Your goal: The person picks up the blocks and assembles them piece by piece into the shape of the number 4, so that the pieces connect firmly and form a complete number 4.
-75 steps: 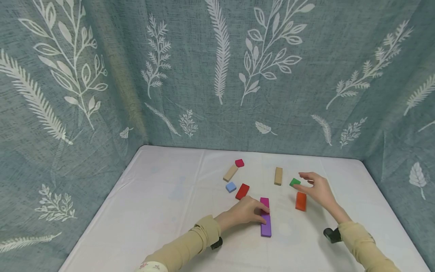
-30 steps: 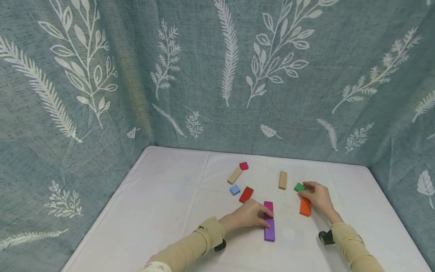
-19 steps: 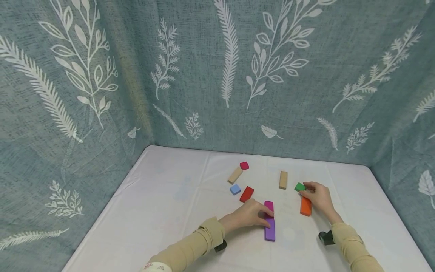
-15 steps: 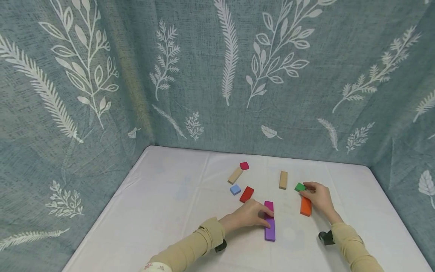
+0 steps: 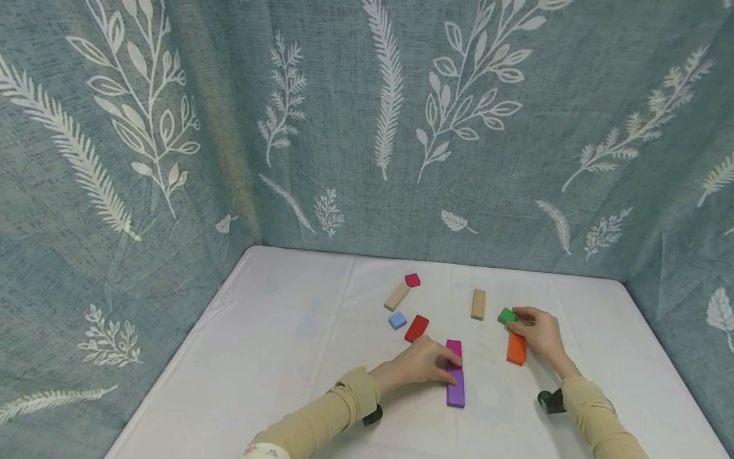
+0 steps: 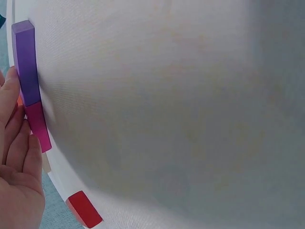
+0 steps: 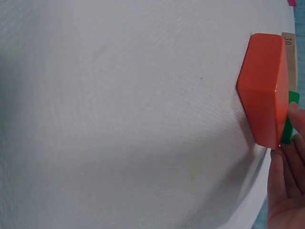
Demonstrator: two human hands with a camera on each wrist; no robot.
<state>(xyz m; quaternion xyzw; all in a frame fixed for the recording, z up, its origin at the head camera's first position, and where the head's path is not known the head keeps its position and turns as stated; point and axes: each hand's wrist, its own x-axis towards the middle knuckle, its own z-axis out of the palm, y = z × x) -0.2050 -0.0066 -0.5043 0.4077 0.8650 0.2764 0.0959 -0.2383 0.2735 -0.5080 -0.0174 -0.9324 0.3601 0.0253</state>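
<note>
A magenta block [image 5: 453, 347] and a purple block [image 5: 455, 394] lie end to end in a line. My left hand [image 5: 421, 360] rests on them, thumb at the purple block and fingertips over the magenta one, spanning their joint. In the left wrist view its thumb and fingers [image 6: 32, 157] stand apart along the blocks. My right hand [image 5: 539, 333] pinches a small green block [image 5: 506, 316] by its edges, just beyond an orange block [image 5: 516, 349]. The right wrist view shows the orange block in front, partly covering the green one.
A red block [image 5: 416, 328] and a small blue block [image 5: 397, 320] lie beyond my left hand. Farther back are two plain wooden blocks, one left [image 5: 397, 296] and one right [image 5: 478, 304], and a crimson block [image 5: 412, 280]. The white table [image 5: 275, 331] ends at a patterned curtain [image 5: 367, 204].
My right hand, held apart above the green block 2.5 seconds ago, has closed its thumb and fingers on it. My left hand keeps its place on the two blocks.
</note>
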